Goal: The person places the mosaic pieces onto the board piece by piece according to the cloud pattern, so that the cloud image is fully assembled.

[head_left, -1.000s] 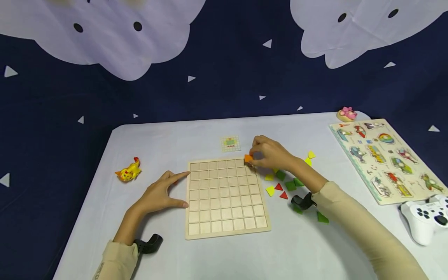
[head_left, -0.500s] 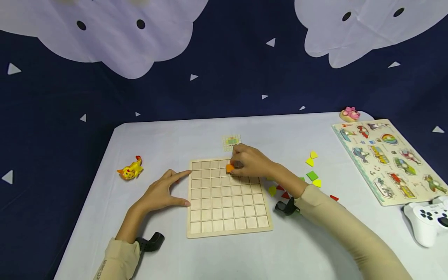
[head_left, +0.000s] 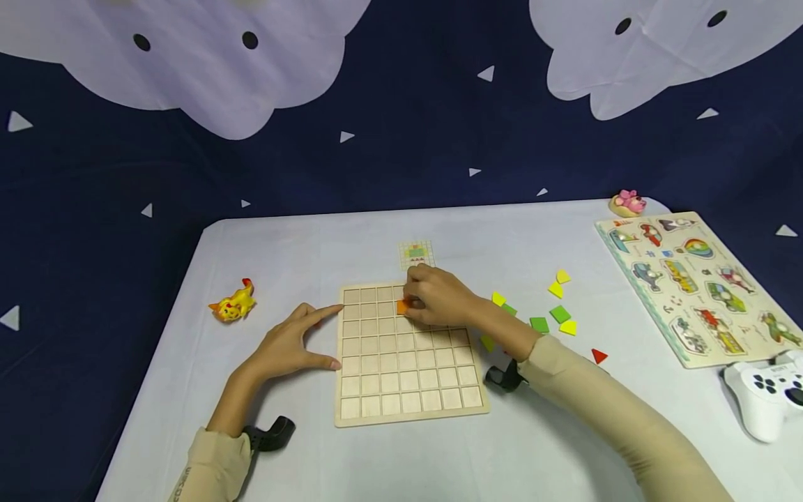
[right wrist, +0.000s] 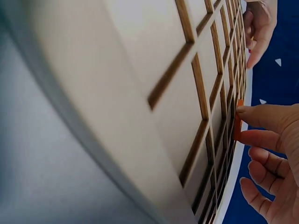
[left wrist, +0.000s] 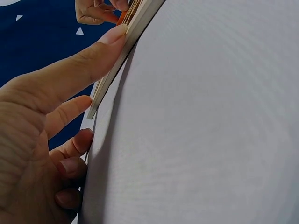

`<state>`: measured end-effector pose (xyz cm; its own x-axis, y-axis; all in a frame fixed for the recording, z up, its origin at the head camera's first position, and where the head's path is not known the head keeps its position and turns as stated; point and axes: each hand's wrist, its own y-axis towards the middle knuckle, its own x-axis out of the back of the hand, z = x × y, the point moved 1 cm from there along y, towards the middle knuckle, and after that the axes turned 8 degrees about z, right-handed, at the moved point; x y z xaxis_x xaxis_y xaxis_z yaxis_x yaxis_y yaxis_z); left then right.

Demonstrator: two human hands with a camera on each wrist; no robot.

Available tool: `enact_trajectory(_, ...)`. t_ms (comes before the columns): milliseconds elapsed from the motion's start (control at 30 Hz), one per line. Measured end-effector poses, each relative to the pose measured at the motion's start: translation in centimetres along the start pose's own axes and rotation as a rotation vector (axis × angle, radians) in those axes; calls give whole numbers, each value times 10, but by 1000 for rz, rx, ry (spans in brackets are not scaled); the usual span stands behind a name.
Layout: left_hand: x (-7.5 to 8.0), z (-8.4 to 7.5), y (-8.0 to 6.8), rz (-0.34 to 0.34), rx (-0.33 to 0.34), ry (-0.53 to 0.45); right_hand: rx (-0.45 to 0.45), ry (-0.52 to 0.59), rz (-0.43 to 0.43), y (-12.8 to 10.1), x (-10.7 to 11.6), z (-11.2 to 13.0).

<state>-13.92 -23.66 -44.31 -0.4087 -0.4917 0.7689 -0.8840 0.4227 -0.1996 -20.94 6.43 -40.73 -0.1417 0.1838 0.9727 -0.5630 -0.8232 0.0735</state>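
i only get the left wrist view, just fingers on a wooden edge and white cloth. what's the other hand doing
Observer: The right hand pinches a small orange square tile over the far rows of the wooden grid board.
Operator: any other tiles on the board
Observer: None that I can see; its visible cells are bare wood. Loose green square tiles and a red triangle tile lie right of it.
Operator: and my left hand overall
Observer: The left hand lies flat, forefinger and thumb against the board's left edge.
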Motion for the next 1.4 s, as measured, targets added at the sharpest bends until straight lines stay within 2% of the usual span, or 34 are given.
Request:
enact_trajectory(367, 0, -1, 0, -4, -4, -3, -73, 63, 14, 1, -3, 5)
enact_trajectory(533, 1, -2, 1, -2, -2, 4, -95, 53, 39, -6, 8, 3)
enact_trajectory(733, 0, -2, 1, -14, -4, 6, -153, 79, 6, -43, 28, -18)
enact_trajectory(1000, 0, -2, -2, 1, 21, 10, -305, 120, 65, -101, 33, -52)
enact_trajectory(1167, 0, -2, -3, 1, 27, 1, -345, 125, 56, -119, 28, -61)
enact_trajectory(1400, -1, -3, -2, 0, 32, 9, -364, 124, 35, -130, 29, -66)
